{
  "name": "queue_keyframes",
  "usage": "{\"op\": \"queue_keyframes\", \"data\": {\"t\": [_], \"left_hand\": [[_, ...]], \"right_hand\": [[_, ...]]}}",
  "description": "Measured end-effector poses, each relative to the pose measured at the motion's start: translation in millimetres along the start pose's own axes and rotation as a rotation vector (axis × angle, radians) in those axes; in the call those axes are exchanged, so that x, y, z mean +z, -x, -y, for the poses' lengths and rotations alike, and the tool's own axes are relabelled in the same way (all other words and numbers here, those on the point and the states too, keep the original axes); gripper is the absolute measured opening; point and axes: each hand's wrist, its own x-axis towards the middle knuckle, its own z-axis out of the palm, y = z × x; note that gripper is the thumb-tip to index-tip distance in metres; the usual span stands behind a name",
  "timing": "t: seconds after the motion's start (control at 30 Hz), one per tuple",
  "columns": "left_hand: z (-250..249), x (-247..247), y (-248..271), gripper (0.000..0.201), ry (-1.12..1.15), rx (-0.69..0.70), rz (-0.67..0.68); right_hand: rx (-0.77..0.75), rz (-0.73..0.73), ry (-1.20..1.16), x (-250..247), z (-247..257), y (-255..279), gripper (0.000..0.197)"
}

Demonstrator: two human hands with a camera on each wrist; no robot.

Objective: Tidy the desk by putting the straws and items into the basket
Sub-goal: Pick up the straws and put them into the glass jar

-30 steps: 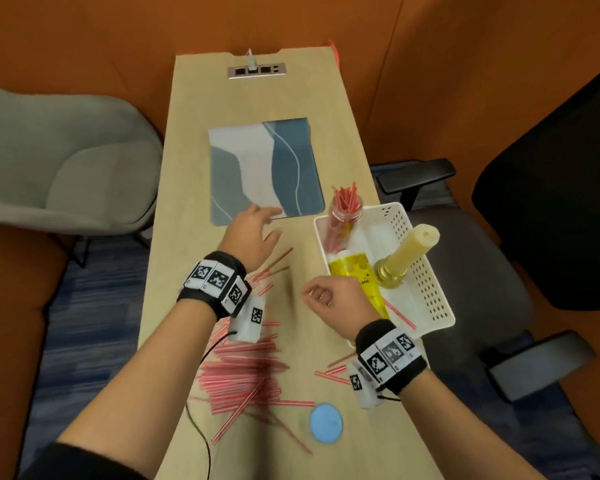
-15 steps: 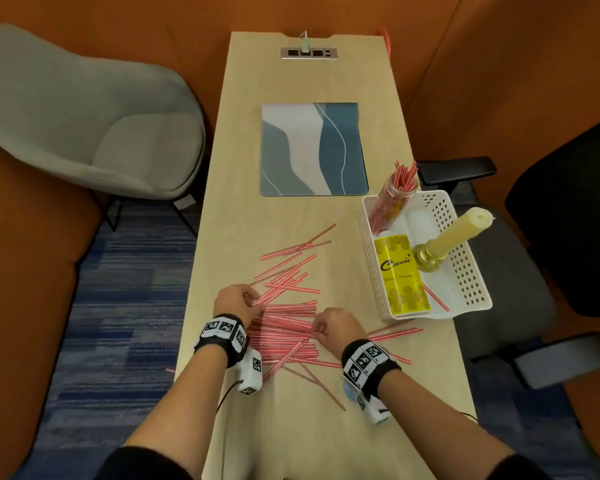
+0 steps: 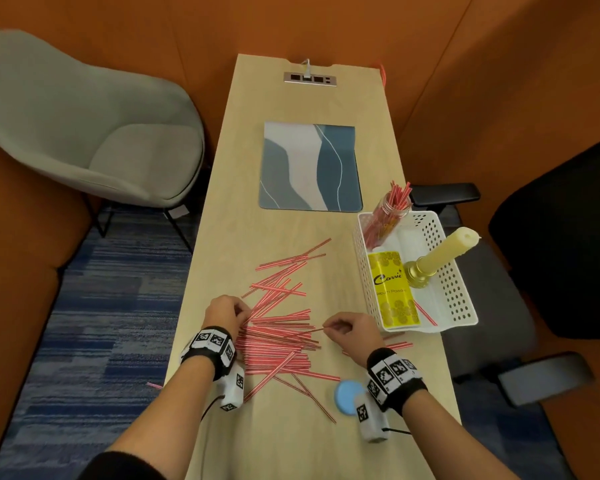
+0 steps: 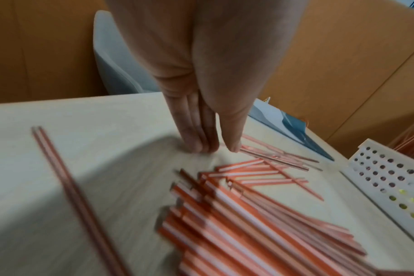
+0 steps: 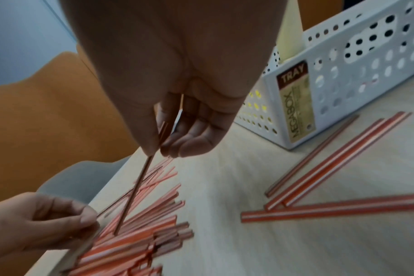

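Wooden desk (image 3: 281, 237) carries white perforated basket (image 3: 461, 299) at your right edge, scattered red-and-white straws (image 3: 278, 344) mid-desk. Your left hand (image 3: 222, 315): fingers straight in wrist view, tips pressing desk at pile's left edge. Your right hand (image 3: 352, 336) pinches single straw (image 5: 135, 190) between thumb and fingertips. Wrist views blurred.

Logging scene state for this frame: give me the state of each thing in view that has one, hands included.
left hand: fingers down at the pile's left edge, grip unclear
right hand: pinching one straw
straws: scattered loose on the desk
basket: upright on the desk, partly filled
jar: in basket, open, holding straws
yellow bottle: lying flat in basket
candle: in basket, leaning, unlit
blue lid: flat on the desk
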Motion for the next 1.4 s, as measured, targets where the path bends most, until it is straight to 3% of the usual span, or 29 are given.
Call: {"op": "queue_keyframes", "data": {"t": [0.17,0.33,0.57,0.67,0.83,1.0,1.23,1.4], "left_hand": [[-22.1,-23.2,0.5,0.014,0.06,0.116,-0.036],[-78.4,-60.2,-3.7,0.012,0.086,0.429,-0.137],[-205.3,-92.5,4.3,0.027,0.095,0.808,-0.293],[-261.6,-104.4,4.7,0.03,0.053,0.917,-0.27],[-330.3,-115.6,-1.5,0.031,-0.147,1.007,-0.234],[-369.1,-111.2,-19.1,0.036,-0.356,0.961,-0.112],[-406.8,-81.0,-53.8,0.052,-0.609,0.933,0.0],[-408.1,-42.2,-65.8,0.045,-0.655,0.91,0.094]], "right_hand": [[-0.049,-0.042,-0.059,-38.1,21.0,4.1,0.008],[-0.163,-0.212,-0.227,-111.0,72.7,-4.2,0.007],[-0.485,-0.771,-0.047,-218.9,133.6,-18.8,0.013],[-0.543,-0.884,0.028,-244.8,139.9,-36.3,0.019],[-0.531,-0.839,0.107,-240.2,117.1,-82.8,0.017],[-0.316,-0.605,0.089,-218.5,81.3,-112.4,0.023],[-0.247,-0.681,-0.093,-221.9,61.1,-88.2,0.024],[-0.238,-0.653,-0.131,-204.9,49.5,-59.2,0.03]]}}
